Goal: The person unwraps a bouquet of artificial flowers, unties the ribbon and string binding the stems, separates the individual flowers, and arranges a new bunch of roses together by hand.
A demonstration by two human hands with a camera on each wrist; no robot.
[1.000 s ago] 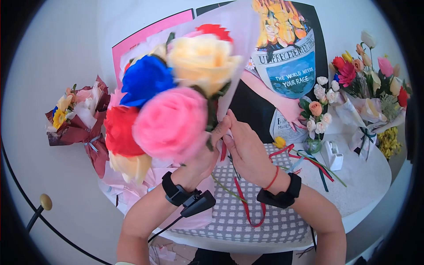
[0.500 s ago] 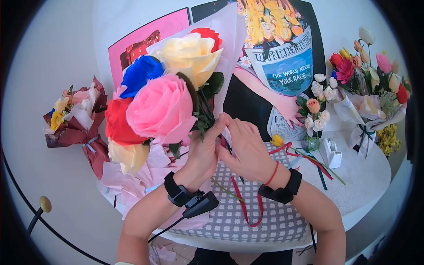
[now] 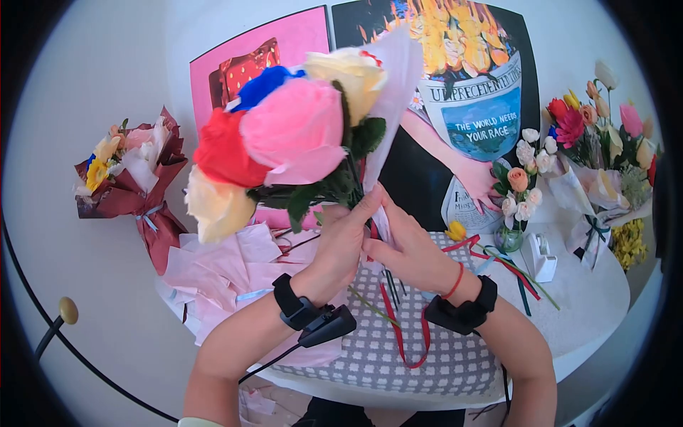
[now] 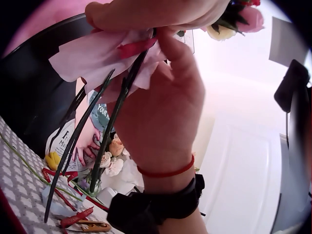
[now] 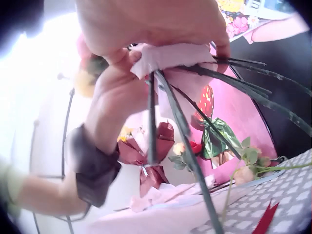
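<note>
My left hand (image 3: 337, 240) grips a bouquet of large artificial roses (image 3: 292, 132) around its gathered stems, just below the leaves. The blooms are pink, red, cream and blue, leaning to the left in the head view. My right hand (image 3: 407, 245), with a red string at its wrist, pinches the pale wrapping paper (image 3: 398, 75) against the stems beside the left hand. Dark green stems (image 5: 183, 129) fan out below both hands in the right wrist view. A bit of red ribbon (image 4: 138, 48) shows at the paper's gathered end in the left wrist view.
Pink wrapping paper (image 3: 220, 267) spreads over the table's left side. A looped red ribbon (image 3: 402, 349) lies on the checked cloth (image 3: 455, 363). A tape dispenser (image 3: 543, 257) and a small glass vase (image 3: 508, 238) stand right. Wrapped bouquets flank the table; posters lean behind.
The bouquet has tipped further back and left, so the blue rose is now partly hidden behind the pink one. Both hands keep hold at the stems, and more stem ends show below.
</note>
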